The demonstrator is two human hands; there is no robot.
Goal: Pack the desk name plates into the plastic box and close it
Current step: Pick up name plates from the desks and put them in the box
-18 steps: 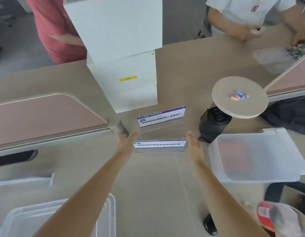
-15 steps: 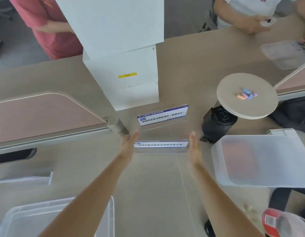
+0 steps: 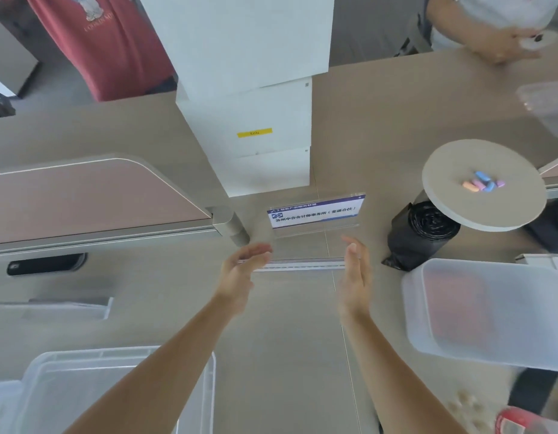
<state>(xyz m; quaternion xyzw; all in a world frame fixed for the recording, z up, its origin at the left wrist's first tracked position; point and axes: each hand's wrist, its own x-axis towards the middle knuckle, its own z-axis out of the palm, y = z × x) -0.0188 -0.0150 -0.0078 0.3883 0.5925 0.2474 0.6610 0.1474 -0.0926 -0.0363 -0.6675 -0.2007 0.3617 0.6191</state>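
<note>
Between my left hand [image 3: 240,274] and right hand [image 3: 354,277] I see one name plate [image 3: 299,264]. A second name plate [image 3: 315,214] stands just beyond it, in front of stacked cartons [image 3: 249,120]. The plastic box [image 3: 115,386] sits under my left forearm, and the lid [image 3: 490,311] lies right of my right hand, with a bin-bag roll [image 3: 421,233] beyond it.

beige desk [image 3: 381,114], pink divider panel [image 3: 83,198], daylight.
</note>
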